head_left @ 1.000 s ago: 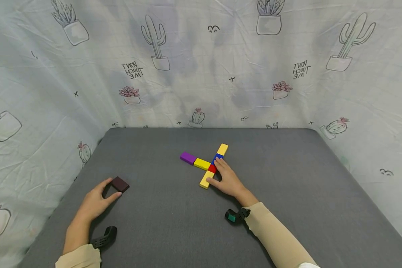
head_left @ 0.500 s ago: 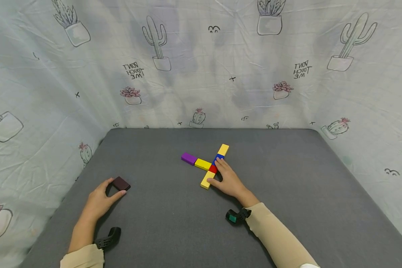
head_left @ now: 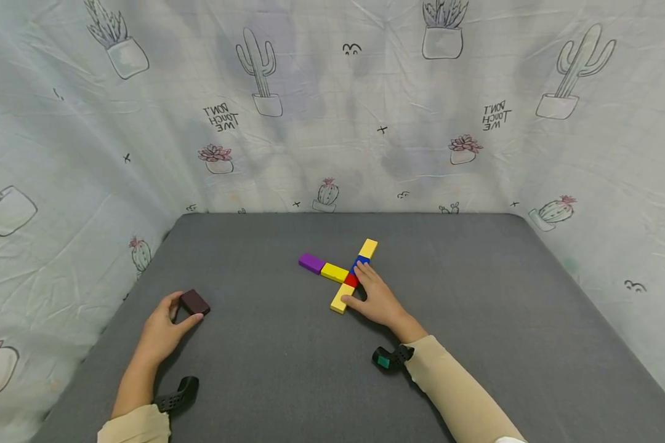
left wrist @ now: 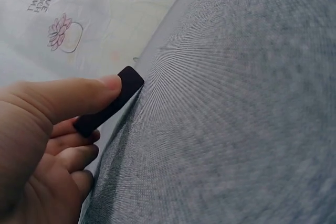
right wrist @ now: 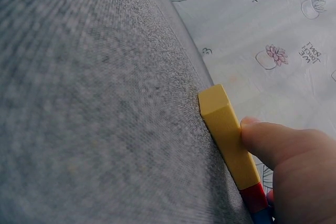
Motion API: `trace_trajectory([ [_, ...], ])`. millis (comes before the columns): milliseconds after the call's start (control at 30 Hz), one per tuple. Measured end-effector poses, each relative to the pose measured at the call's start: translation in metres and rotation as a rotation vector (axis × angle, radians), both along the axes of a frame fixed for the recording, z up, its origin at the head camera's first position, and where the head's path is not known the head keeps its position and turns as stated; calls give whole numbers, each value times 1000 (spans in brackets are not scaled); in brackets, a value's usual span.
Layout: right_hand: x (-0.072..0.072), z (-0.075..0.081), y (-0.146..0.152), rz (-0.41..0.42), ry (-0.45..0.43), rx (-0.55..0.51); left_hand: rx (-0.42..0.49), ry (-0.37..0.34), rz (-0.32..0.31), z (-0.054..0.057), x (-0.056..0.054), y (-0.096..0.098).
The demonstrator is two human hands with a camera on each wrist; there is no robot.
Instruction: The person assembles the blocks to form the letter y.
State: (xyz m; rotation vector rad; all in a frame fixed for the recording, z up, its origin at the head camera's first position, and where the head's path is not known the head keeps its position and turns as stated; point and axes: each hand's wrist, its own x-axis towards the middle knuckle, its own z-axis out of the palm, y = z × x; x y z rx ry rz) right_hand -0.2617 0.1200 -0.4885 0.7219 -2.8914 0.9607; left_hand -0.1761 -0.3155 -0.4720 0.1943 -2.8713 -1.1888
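My left hand (head_left: 163, 329) pinches a dark brown block (head_left: 195, 303) at the left of the table, thumb on the near side and fingers on the far side. In the left wrist view the brown block (left wrist: 113, 100) stands tilted, one end close to the cloth. My right hand (head_left: 379, 298) rests along a row of flat blocks. Its thumb touches the near pale yellow block (head_left: 340, 299), and its fingertips lie on the blue block (head_left: 359, 264). A red block (head_left: 351, 280), partly covered by the hand, sits between these two.
A pale yellow block (head_left: 368, 248) forms the row's far end. Branching left from the row are a bright yellow block (head_left: 335, 272) and a purple block (head_left: 311, 263), end to end. Grey cloth covers the table (head_left: 266, 363); a cactus-print curtain (head_left: 332, 111) hangs around it.
The left hand has shifted slightly right and now pinches the brown block, which has tilted up and moved a little to the left. The right hand and the joined blocks stay in place.
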Motion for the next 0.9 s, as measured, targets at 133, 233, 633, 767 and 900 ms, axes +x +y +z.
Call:
trace_trajectory([
  [133, 1, 1, 0, 0, -10, -3, 26, 21, -25, 2, 1, 1],
  [233, 2, 2, 0, 0, -15, -6, 55, 33, -48, 4, 2, 3],
  [633, 1, 2, 2, -4, -8, -1, 233, 64, -160, 8, 0, 23],
  [767, 2, 2, 1, -2, -8, -3, 290, 72, -231, 6, -1, 34],
  [900, 3, 3, 2, -1, -8, -7, 297, 71, -289, 5, -4, 48],
])
